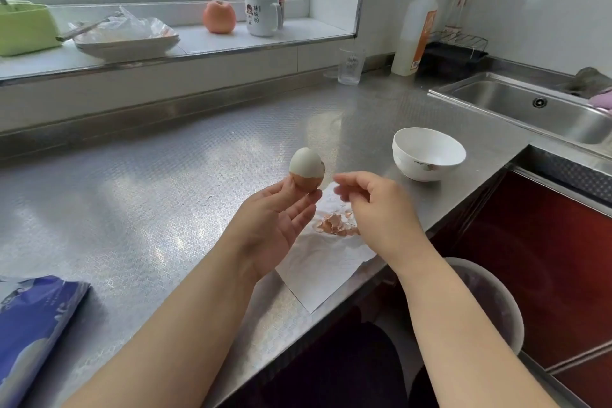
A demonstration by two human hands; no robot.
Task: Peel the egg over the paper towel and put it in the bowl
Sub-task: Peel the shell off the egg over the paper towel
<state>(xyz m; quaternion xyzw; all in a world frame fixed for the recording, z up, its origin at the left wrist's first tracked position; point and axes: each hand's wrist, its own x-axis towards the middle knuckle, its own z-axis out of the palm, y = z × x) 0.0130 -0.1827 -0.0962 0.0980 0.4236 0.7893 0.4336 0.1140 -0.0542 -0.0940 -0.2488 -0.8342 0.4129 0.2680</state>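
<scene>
My left hand (276, 222) holds an egg (306, 172) upright by its lower end, between thumb and fingertips. The top half of the egg is bare and white; brown shell still covers the bottom half. My right hand (371, 205) hovers just right of the egg, fingers loosely curled and apart, with nothing clearly in them. Below both hands lies a white paper towel (326, 267) at the counter's front edge, with several brown shell pieces (334, 225) on it. A white bowl (428, 153) stands empty behind and to the right of the towel.
A steel sink (536, 106) is at the right, with a clear glass (350, 66) and a dish-soap bottle (415, 33) behind it. A blue packet (29, 325) lies at the near left. On the windowsill sit an apple (219, 16), a mug (262, 12) and a plate (126, 43). A bin (486, 301) stands below the counter edge.
</scene>
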